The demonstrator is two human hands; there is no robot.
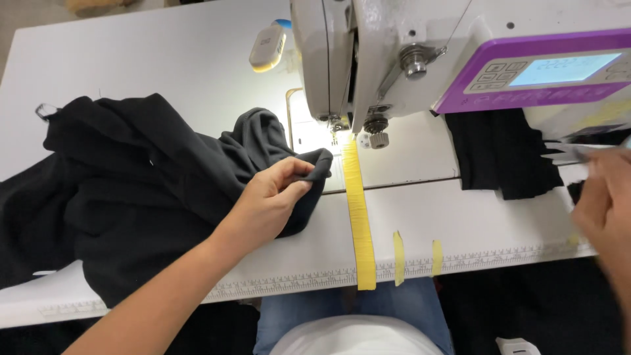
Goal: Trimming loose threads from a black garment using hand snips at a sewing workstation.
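Blue denim on the person's lap and a pale rounded shape sit lowest in view, at six o'clock, just below the white table's front edge with its printed ruler strip.

From seven o'clock the left forearm rises toward the centre. The left hand rests on the large heap of black knit fabric, which spreads across the table from nine o'clock to the middle. Thumb and fingertips are pinched on a folded corner of that cloth; the corner pokes out just beyond the fingertips toward two o'clock of the hand, near the long strip of yellow tape stuck to the table. The rest of the cloth lies behind and under the palm, bunched up toward ten o'clock.

The yellow strip runs from the needle area of the white sewing machine at twelve o'clock down to the table edge. Two short yellow tape tabs stand just to its right. A purple control panel with a pale screen sits at one o'clock.

At three o'clock the right hand is blurred. It is beside a stack of black ribbed fabric pieces under the machine arm; whether its fingers are curled or loose I cannot tell.
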